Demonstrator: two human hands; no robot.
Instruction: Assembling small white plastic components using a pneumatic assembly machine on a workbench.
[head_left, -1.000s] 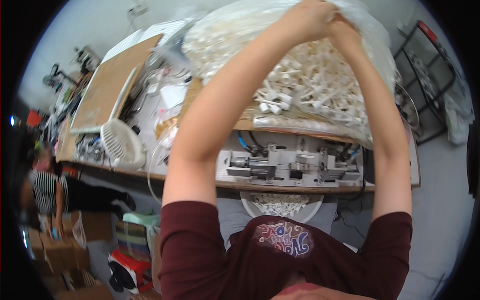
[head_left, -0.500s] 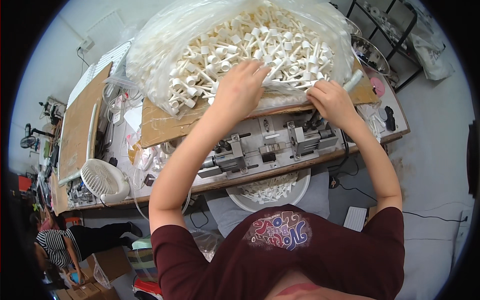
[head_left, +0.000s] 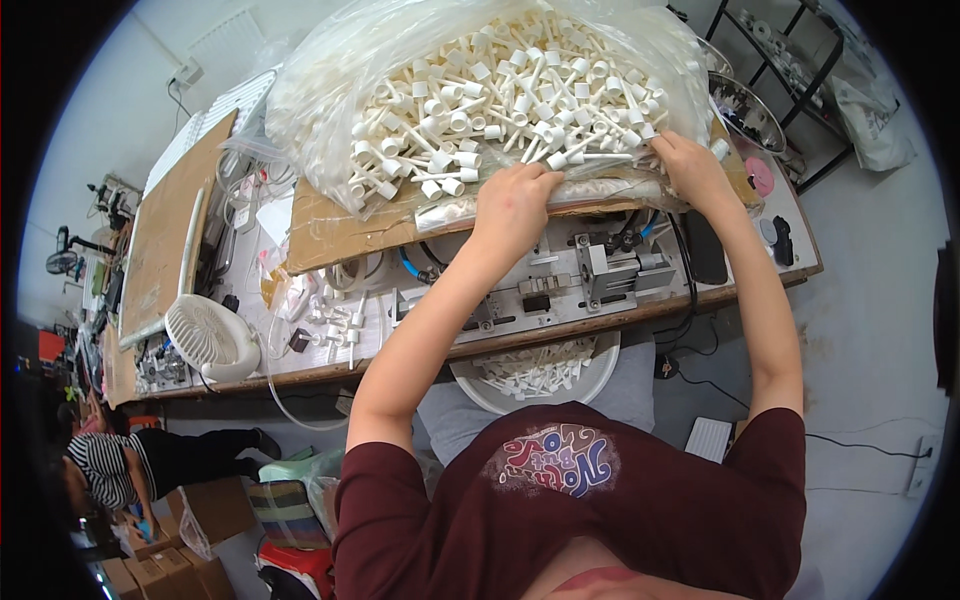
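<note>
A large clear plastic bag (head_left: 318, 130) lies opened out at the far side of the bench, heaped with white plastic pieces (head_left: 535, 95), each a thin stem with a cup-shaped end. Its near edge is bunched into a roll. My left hand (head_left: 515, 205) is closed over that roll near its middle. Farther right, my right hand (head_left: 693, 172) pinches the bag's edge, with fingertips against the film. Under the bag is a brown cardboard sheet (head_left: 335, 235), reaching over a metal fixture (head_left: 610, 280) with clamps and cylinders.
A white basin (head_left: 606, 375) with more white pieces sits below the bench edge (head_left: 440, 355). A small white fan (head_left: 208, 335) stands at left, near loose white pieces (head_left: 340, 325). Black cables hang at right by a metal bowl (head_left: 748, 112). Another person (head_left: 130, 465) is at far left.
My left hand has come back from above the heap to the bag's near edge. My right hand has shifted slightly right and away. The bag's rolled edge now shows more.
</note>
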